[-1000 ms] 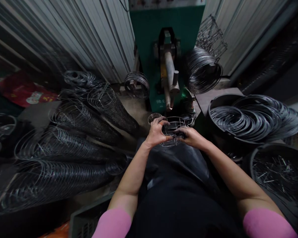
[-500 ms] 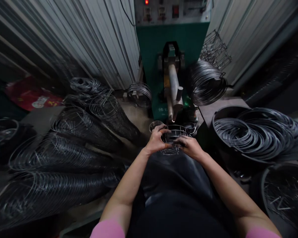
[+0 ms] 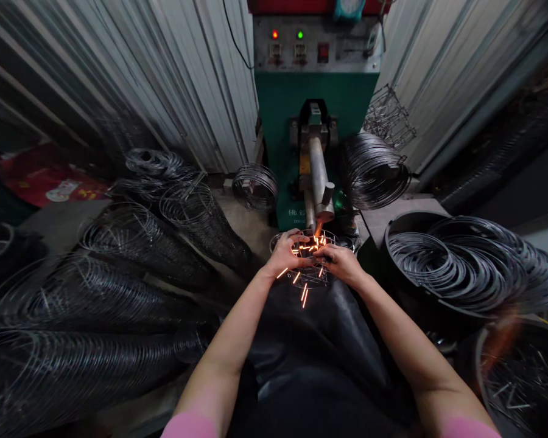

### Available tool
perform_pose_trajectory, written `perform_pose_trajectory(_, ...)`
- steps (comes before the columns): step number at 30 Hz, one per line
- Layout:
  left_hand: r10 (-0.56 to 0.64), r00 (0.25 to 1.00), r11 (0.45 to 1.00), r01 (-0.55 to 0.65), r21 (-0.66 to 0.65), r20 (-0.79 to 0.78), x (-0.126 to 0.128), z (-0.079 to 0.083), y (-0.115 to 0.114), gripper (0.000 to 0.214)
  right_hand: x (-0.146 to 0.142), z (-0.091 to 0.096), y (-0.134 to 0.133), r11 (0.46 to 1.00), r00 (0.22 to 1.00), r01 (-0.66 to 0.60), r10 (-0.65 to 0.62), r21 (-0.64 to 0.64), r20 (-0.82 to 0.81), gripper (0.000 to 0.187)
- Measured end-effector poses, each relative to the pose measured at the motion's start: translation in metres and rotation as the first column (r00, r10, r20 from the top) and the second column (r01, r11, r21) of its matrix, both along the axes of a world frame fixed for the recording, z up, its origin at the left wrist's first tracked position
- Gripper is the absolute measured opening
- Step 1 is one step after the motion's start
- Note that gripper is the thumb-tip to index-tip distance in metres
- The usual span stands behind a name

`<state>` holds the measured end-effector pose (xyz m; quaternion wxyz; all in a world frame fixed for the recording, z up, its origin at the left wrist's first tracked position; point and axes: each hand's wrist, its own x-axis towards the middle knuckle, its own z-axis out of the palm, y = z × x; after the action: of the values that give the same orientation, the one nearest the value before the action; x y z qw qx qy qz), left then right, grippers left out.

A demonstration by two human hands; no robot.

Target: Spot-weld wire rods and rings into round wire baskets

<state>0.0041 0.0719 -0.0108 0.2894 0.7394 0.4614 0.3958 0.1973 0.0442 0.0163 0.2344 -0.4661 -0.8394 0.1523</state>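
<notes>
Between my hands is a small round wire basket (image 3: 317, 281), its upper part at the tip of a spot welder (image 3: 320, 176). Orange sparks spray from the contact point down across the wires and my fingers. My left hand (image 3: 287, 254) grips the basket's left side, thumb and fingers curved round it. On the right side, my right hand (image 3: 341, 263) pinches the wire close to the sparks. The exact wires under my fingertips are hidden by the hands and the glare.
Long stacks of wire frames (image 3: 95, 365) lie at the left. Wire rings hang in a bundle (image 3: 374, 173) right of the welder and fill a black tub (image 3: 406, 222). Below it, another tub (image 3: 481, 365) holds short wire pieces. A green machine cabinet (image 3: 317, 88) stands ahead.
Sparks have appeared at the welder tip, and a green lamp now glows beside the red one. The welder's upper arm has come down onto the basket. My view has tilted up slightly.
</notes>
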Motion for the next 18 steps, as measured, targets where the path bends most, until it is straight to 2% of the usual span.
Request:
perform_pose_trajectory(3, 0.02, 0.999, 1.0, -0.02, 0.021, -0.028, 0.003, 0.002, -0.002, 0.057, 0.001, -0.01, -0.002, 0.998, 0.998, 0.053, -0.052, 0.036, -0.036, 0.027)
perform_pose_trajectory(6, 0.093, 0.994, 0.995, -0.09, 0.052, -0.054, 0.005, 0.004, 0.001, 0.057, -0.003, -0.016, 0.002, 0.989, 0.987, 0.139, -0.134, 0.058, -0.086, 0.027)
perform_pose_trajectory(8, 0.116, 0.992, 0.992, -0.113, 0.053, -0.055, 0.005, 0.003, 0.007, 0.057, -0.008, -0.017, 0.007, 0.977, 0.975, 0.197, -0.187, 0.076, -0.122, 0.021)
perform_pose_trajectory(12, 0.078, 0.997, 0.997, -0.077, 0.019, -0.018, 0.005, -0.002, 0.021, 0.058, -0.01, -0.01, 0.008, 0.951, 0.944, 0.281, -0.249, 0.129, -0.217, 0.015)
perform_pose_trajectory(15, 0.113, 0.994, 0.994, -0.113, -0.002, -0.01, 0.007, -0.004, 0.023, 0.061, 0.0, -0.012, -0.011, 0.944, 0.914, 0.309, -0.262, 0.115, -0.309, 0.023)
perform_pose_trajectory(18, 0.127, 0.99, 0.992, -0.127, -0.004, -0.055, 0.011, 0.004, 0.011, 0.063, 0.018, -0.038, -0.048, 0.955, 0.907, 0.298, -0.281, 0.007, -0.312, 0.03)
